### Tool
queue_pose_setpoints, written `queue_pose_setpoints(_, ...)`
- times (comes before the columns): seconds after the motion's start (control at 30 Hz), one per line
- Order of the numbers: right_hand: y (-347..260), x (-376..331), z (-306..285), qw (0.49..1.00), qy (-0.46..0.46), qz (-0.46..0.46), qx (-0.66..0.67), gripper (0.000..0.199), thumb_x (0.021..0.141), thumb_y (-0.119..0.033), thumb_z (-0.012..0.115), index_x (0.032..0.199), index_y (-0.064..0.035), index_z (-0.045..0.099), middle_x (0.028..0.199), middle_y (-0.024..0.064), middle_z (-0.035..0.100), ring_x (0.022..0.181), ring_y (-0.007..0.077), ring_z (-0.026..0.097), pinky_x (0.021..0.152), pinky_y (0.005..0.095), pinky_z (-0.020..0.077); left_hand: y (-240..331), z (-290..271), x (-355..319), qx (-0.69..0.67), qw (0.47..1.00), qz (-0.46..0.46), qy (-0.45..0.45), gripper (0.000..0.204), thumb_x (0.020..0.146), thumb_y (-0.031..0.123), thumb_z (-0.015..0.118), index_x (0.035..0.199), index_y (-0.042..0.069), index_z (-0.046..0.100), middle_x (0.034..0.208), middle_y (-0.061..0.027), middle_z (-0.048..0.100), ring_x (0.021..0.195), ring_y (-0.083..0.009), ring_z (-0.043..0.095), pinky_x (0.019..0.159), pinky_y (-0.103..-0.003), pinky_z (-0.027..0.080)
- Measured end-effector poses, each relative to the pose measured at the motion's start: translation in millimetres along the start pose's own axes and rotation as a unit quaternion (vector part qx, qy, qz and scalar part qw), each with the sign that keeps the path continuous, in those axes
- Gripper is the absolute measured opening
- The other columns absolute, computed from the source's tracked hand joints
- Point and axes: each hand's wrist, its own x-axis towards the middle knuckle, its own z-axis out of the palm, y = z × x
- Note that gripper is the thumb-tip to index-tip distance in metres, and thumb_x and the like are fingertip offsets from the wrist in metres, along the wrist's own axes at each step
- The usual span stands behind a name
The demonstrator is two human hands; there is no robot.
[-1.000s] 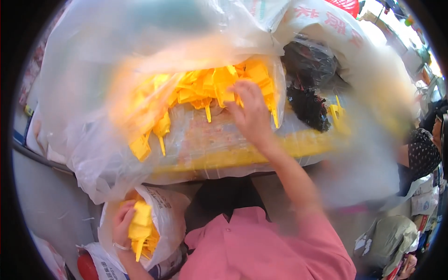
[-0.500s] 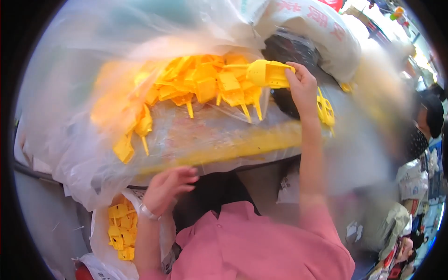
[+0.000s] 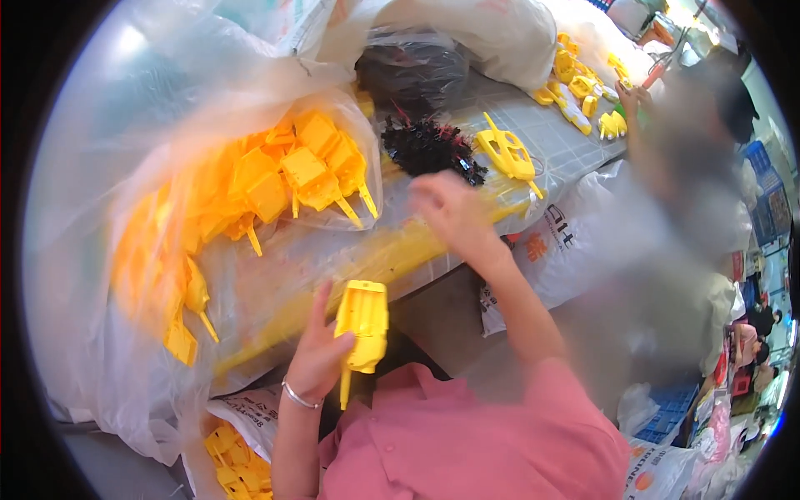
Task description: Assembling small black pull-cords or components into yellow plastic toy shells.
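Observation:
In my left hand [image 3: 318, 354] is a yellow plastic casing [image 3: 364, 321], a hollow shell with a thin antenna-like rod pointing down. My thumb lies on its edge while one finger sticks up beside it. Over the table's front part, my right hand [image 3: 458, 217] is smeared by motion, so its finger pose is unclear. Just beyond it lies a tangled heap of small black parts with red bits [image 3: 433, 148]. To the right of that heap rests a yellow frame piece with oval openings and a rod [image 3: 507, 156]. Many similar yellow casings [image 3: 258, 183] spill from a clear plastic bag at left.
A black plastic bag [image 3: 412, 71] stands behind the heap. Below the table's left edge, a white sack [image 3: 250, 421] holds more yellow pieces. At right sits a blurred co-worker [image 3: 692, 142] near yellow parts [image 3: 579, 79]. Another white sack [image 3: 550, 242] leans under the table edge.
The yellow casing has passed from my right hand to my left and come close to my body. My right hand has moved left and nearer, towards the black parts. The view has shifted rightward.

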Motion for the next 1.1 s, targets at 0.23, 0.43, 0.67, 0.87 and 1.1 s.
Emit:
queue_pose_setpoints(0.23, 60.9, 19.1, 2.3, 0.955, 0.209, 0.005, -0.209, 0.021, 0.077, -0.017, 0.065, 0.096, -0.0092, 0.059, 0.085, 0.0082, 0.057, 0.078, 0.0292, 0.059, 0.064, 0.0382, 0.0480, -8.5, -27.2, -21.1, -0.012, 0.994, 0.013, 0.106, 0.026, 0.086, 0.005, 0.054, 0.112, 0.000, 0.057, 0.107, -0.0118, 0.060, 0.098, -0.0237, 0.060, 0.087, -0.036, 0.048)
queue_pose_setpoints(0.43, 4.9, -16.5, -9.4, 0.959, 0.250, -0.017, -0.134, 0.013, 0.077, -0.009, 0.063, 0.090, -0.0067, 0.060, 0.079, 0.0099, 0.058, 0.071, 0.0286, 0.059, 0.059, 0.0348, 0.0474, -7.9, -31.1, -32.5, 0.026, 0.994, 0.023, 0.101, 0.026, 0.086, 0.008, 0.055, 0.109, -0.004, 0.058, 0.104, -0.0108, 0.061, 0.095, -0.0203, 0.059, 0.083, -0.033, 0.048)
queue_pose_setpoints(0.67, -79.8, -68.2, 35.4, 0.971, 0.107, -0.157, 0.144, 0.021, 0.074, 0.003, 0.065, 0.094, -0.0012, 0.062, 0.085, 0.0112, 0.062, 0.061, 0.0160, 0.057, 0.051, 0.0241, 0.0452, 6.1, 8.9, 5.5, 0.048, 0.996, 0.002, 0.082, 0.029, 0.089, 0.018, 0.056, 0.109, -0.003, 0.058, 0.104, -0.0064, 0.060, 0.093, -0.0123, 0.057, 0.083, -0.027, 0.045)
queue_pose_setpoints(0.87, -95.9, -92.3, 52.5, 0.943, -0.045, 0.018, 0.328, 0.017, 0.077, 0.002, 0.064, 0.094, -0.0001, 0.062, 0.084, 0.0049, 0.059, 0.068, 0.0080, 0.055, 0.058, 0.0194, 0.0435, 10.9, -2.9, -5.0, 0.012, 0.992, 0.061, 0.110, 0.024, 0.085, 0.017, 0.063, 0.101, 0.000, 0.062, 0.097, -0.0043, 0.062, 0.090, -0.0109, 0.057, 0.080, -0.025, 0.046)
queue_pose_setpoints(1.1, -76.7, -88.5, 39.0, 0.859, -0.109, 0.184, 0.466, 0.019, 0.081, 0.000, 0.062, 0.100, 0.0011, 0.061, 0.081, 0.0001, 0.060, 0.066, 0.0030, 0.051, 0.057, 0.0157, 0.0411, 23.0, -24.0, -22.2, 0.045, 0.961, 0.161, 0.222, 0.018, 0.081, 0.015, 0.066, 0.093, 0.001, 0.063, 0.086, -0.0036, 0.063, 0.078, -0.0111, 0.060, 0.071, -0.025, 0.049)
